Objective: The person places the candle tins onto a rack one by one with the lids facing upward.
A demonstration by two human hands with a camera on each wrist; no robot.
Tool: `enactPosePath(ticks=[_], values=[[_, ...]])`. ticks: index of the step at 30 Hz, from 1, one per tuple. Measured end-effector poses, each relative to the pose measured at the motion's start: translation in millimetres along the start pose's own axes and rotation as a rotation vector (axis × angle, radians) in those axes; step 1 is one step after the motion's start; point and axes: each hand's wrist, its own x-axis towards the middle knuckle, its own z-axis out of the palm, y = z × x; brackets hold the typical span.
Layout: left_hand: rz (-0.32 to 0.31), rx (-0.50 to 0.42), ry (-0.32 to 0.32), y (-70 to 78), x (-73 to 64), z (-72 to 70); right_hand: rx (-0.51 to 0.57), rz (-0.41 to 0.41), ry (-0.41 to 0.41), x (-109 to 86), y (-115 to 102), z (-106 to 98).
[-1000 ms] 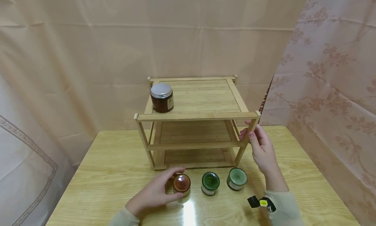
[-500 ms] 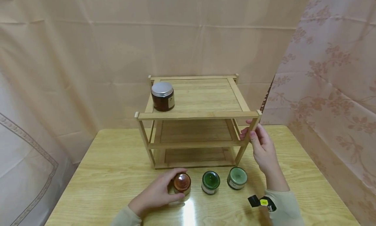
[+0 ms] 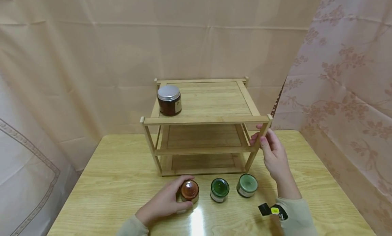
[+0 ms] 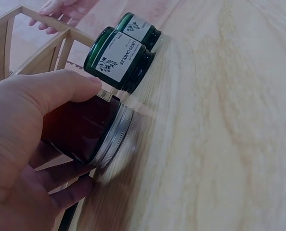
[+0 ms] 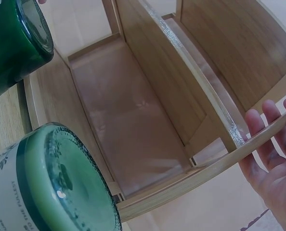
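My left hand [image 3: 166,200] lies around an amber glass jar [image 3: 190,191] at the front of the table, thumb on one side and fingers on the other. In the left wrist view the silver screw lid [image 4: 115,137] of that amber jar faces the tabletop, so it stands upside down. My right hand [image 3: 274,154] holds the right front post of a wooden three-tier shelf [image 3: 205,120], thumb in front and fingers behind. To the right of the amber jar stand a dark green candle jar [image 3: 219,190] and a paler green candle jar [image 3: 247,185], glass bottoms up.
Another amber jar [image 3: 169,101] with a silver lid stands upright on the shelf's top board, at the left. The wooden table [image 3: 122,161] extends to both sides of the shelf. Beige curtains [image 3: 196,42] hang behind, and a flowered curtain [image 3: 346,93] at the right.
My left hand has shifted slightly right and closed in on the amber jar. My right hand stays at the shelf post; the jars keep their places.
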Motion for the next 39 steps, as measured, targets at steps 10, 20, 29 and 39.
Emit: enactPosePath(ticks=[10,20,29,39], values=[[-0.025,-0.013,-0.007,-0.1,-0.6,1.2,0.015,0.005,0.000,-0.2,0.6,-0.5],[-0.032,-0.011,0.008,-0.2,-0.4,3.8,0.033,-0.013,-0.001,0.0,-1.4,0.0],[-0.035,0.004,0.022,0.5,-1.0,5.9,0.037,0.000,-0.002,-1.2,-0.6,0.0],[-0.074,0.015,0.008,2.9,-0.1,5.0,0.030,-0.015,0.004,0.2,1.7,-0.5]])
